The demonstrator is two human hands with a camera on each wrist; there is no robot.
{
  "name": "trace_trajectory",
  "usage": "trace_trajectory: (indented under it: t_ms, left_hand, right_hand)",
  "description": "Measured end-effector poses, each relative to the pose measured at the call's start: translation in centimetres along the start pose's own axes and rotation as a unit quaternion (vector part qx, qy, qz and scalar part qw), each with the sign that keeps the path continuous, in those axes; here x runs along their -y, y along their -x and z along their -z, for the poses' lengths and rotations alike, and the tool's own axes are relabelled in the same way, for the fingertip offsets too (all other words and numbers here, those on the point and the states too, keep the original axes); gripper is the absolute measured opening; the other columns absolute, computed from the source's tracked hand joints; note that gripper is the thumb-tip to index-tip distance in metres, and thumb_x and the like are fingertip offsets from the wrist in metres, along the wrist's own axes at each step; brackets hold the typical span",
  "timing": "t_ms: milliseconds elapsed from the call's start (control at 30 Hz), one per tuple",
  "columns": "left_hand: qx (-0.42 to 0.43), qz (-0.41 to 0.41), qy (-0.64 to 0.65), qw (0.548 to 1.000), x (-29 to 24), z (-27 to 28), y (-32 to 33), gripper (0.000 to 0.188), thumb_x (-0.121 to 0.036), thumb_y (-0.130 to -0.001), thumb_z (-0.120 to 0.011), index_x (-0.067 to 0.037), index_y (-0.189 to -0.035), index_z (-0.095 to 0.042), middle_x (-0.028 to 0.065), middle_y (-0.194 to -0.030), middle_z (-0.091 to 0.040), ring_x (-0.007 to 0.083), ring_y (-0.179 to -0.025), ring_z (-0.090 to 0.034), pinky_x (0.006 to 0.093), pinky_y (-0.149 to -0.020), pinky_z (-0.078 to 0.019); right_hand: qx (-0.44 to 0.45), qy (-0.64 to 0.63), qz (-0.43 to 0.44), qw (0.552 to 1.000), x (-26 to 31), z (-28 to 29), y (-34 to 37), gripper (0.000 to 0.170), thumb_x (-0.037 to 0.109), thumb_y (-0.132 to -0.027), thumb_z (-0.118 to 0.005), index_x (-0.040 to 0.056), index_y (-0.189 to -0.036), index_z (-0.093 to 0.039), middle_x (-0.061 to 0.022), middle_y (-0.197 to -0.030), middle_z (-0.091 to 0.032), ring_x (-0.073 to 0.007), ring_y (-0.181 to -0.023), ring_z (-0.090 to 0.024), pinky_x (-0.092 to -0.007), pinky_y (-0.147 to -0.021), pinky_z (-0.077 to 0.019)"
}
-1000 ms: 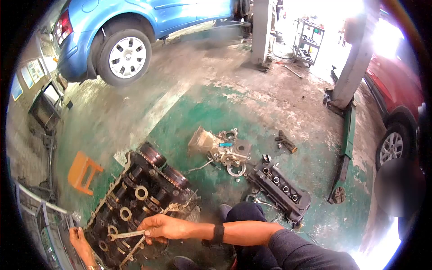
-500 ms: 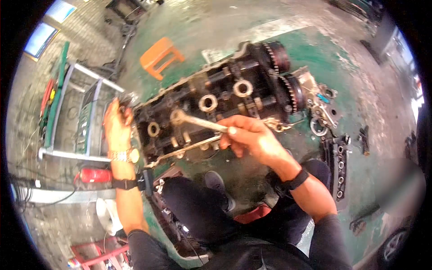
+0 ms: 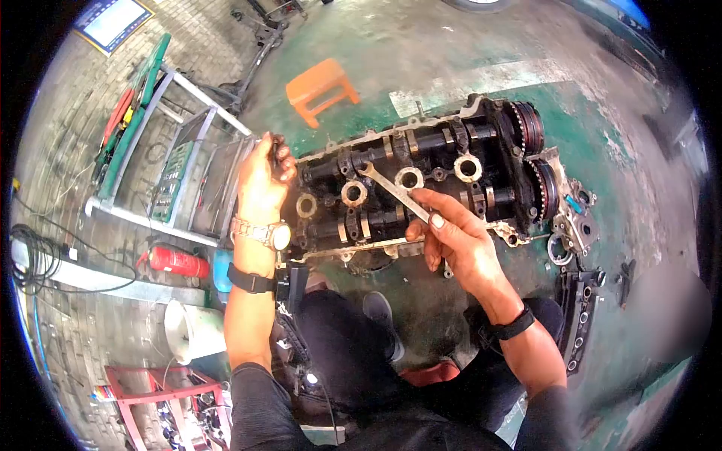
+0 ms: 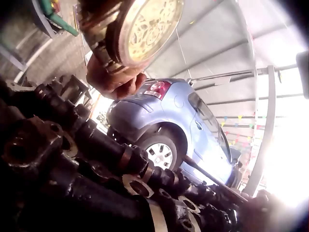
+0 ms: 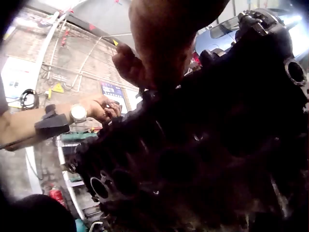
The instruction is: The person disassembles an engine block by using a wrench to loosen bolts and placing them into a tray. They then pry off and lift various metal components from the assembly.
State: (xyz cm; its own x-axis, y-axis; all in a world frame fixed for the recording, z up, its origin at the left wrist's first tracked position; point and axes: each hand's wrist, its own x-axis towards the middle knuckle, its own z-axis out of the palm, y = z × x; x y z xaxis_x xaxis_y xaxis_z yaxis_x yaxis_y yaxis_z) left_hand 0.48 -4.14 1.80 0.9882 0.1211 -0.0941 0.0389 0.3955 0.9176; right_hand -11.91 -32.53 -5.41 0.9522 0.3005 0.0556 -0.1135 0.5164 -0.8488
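Observation:
My right hand [image 3: 462, 240] pinches the shank of a combination wrench [image 3: 398, 194] between thumb and fingers. Slanting up and left, the wrench overlaps the top of a greasy engine [image 3: 316, 233], its far end close by a camshaft cap. Two camshafts [image 3: 421, 154] and several pale rings show along the engine. In the left wrist view the wrench [image 4: 215, 179] crosses above the cam caps. At the engine's left end is my left hand [image 3: 263, 180], fingers curled and dark with grease; I cannot tell whether something small is in them.
An orange stool [image 3: 320, 86] stands beyond the engine. A metal-framed rack [image 3: 199, 94] and a red fire extinguisher [image 3: 179, 261] are at the left. Removed engine parts, among them a black cover [image 3: 579, 319], lie on the green floor at the right. A blue car [image 4: 161, 111] stands behind.
The head view has swung left and down over the engine, bringing the left arm fully into sight. The right hand keeps its hold on the wrench, which now slants more steeply in view.

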Motion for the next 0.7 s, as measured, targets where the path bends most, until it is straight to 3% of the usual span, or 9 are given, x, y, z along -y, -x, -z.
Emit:
trace_trajectory:
  t_ms: [167,333,467,567,633,700]
  left_hand:
    - [0.008,0.040,-0.040,0.998,0.0,-1.3,1.2,0.018,-0.021,-0.095,-0.048,-0.004,-0.092,-0.053,0.0058,-0.076,-0.051,0.0164,-0.063,-0.045,0.0246,-0.049,-0.0346]
    - [0.117,0.031,-0.099,0.988,0.6,-0.4,0.8,0.016,-0.019,-0.088,-0.053,-0.006,-0.098,-0.056,0.0063,-0.086,-0.058,0.0184,-0.072,-0.051,0.0264,-0.057,-0.0390]
    - [0.125,0.038,-0.113,0.985,0.7,-1.8,1.3,0.017,-0.019,-0.088,-0.053,-0.005,-0.095,-0.057,0.0071,-0.086,-0.058,0.0189,-0.073,-0.051,0.0274,-0.058,-0.0399]
    - [0.106,0.045,-0.092,0.989,1.0,-4.2,2.2,0.015,-0.017,-0.088,-0.055,-0.003,-0.094,-0.057,0.0055,-0.079,-0.057,0.0150,-0.064,-0.049,0.0256,-0.052,-0.0388]
    - [0.111,0.026,-0.198,0.974,1.4,-5.6,2.2,0.014,-0.014,-0.088,-0.057,-0.002,-0.095,-0.057,0.0024,-0.071,-0.053,0.0092,-0.052,-0.043,0.0221,-0.044,-0.0342]
    - [0.128,0.039,-0.200,0.971,1.9,-7.2,2.5,0.012,-0.013,-0.088,-0.060,-0.002,-0.093,-0.058,-0.0021,-0.064,-0.048,0.0048,-0.046,-0.037,0.0193,-0.040,-0.0286]
  right_hand:
    - [-0.011,0.015,0.011,1.000,0.0,-0.3,-0.3,0.043,0.022,-0.095,-0.048,0.0015,-0.133,-0.042,-0.0100,-0.095,-0.064,-0.0093,-0.062,-0.053,-0.0238,-0.055,-0.0454]
    - [-0.043,0.048,0.050,0.997,-0.2,-0.4,0.3,0.041,0.021,-0.096,-0.047,0.0023,-0.133,-0.044,-0.0108,-0.095,-0.063,-0.0086,-0.058,-0.052,-0.0222,-0.052,-0.0440]
    - [-0.062,0.052,0.059,0.995,-0.1,-0.2,0.8,0.040,0.019,-0.096,-0.046,0.0015,-0.132,-0.043,-0.0102,-0.095,-0.063,-0.0086,-0.057,-0.051,-0.0224,-0.052,-0.0441]
    - [-0.092,0.032,0.070,0.993,-0.3,-0.2,1.2,0.036,0.015,-0.096,-0.045,0.0008,-0.130,-0.045,-0.0088,-0.094,-0.063,-0.0077,-0.056,-0.049,-0.0222,-0.052,-0.0433]
    - [-0.100,0.036,0.083,0.991,-0.5,-0.5,1.6,0.033,0.013,-0.097,-0.043,0.0002,-0.127,-0.047,-0.0077,-0.094,-0.062,-0.0073,-0.056,-0.049,-0.0212,-0.051,-0.0429]
    - [-0.102,0.043,0.089,0.990,-0.6,-0.6,1.9,0.031,0.012,-0.097,-0.042,-0.0001,-0.126,-0.048,-0.0069,-0.095,-0.061,-0.0067,-0.056,-0.049,-0.0206,-0.051,-0.0426]
